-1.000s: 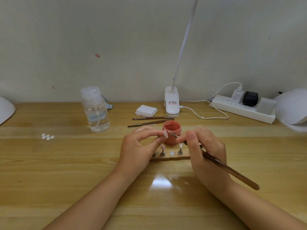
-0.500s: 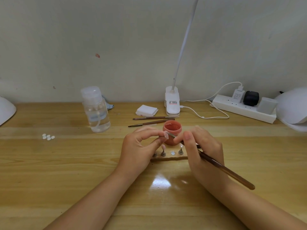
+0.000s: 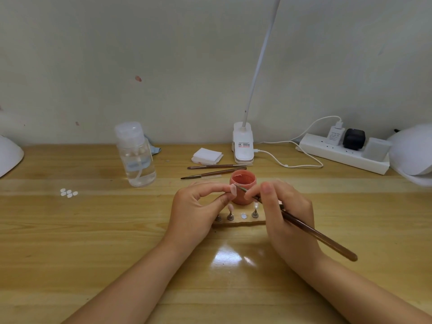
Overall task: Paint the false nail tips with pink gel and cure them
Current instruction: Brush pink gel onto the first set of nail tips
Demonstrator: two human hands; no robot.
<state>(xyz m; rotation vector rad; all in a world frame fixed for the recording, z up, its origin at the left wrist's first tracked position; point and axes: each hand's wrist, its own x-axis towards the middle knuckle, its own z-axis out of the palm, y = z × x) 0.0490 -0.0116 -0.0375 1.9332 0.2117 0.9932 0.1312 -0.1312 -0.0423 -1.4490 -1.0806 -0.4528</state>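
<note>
My left hand [image 3: 198,211] pinches a small nail tip [image 3: 233,189] on its stand between thumb and forefinger. My right hand [image 3: 282,213] grips a brown brush [image 3: 315,236], and the brush's bristle end touches the held nail tip. An open pot of pink gel [image 3: 243,188] stands just behind both hands. In front of it lies a wooden holder [image 3: 238,222] with small metal stands; one carries a pink tip [image 3: 231,208], another a pale tip [image 3: 256,205].
Two spare brushes [image 3: 214,173], a stack of white pads [image 3: 207,156] and a clear liquid bottle [image 3: 135,155] sit behind. A clip lamp [image 3: 243,146], power strip [image 3: 343,152] and white curing lamps [image 3: 411,150] line the back. Several loose white tips [image 3: 68,192] lie left.
My right hand has shifted slightly left and brought the brush tip from beside the nail tip onto it. My left hand has stayed in place, holding the tip.
</note>
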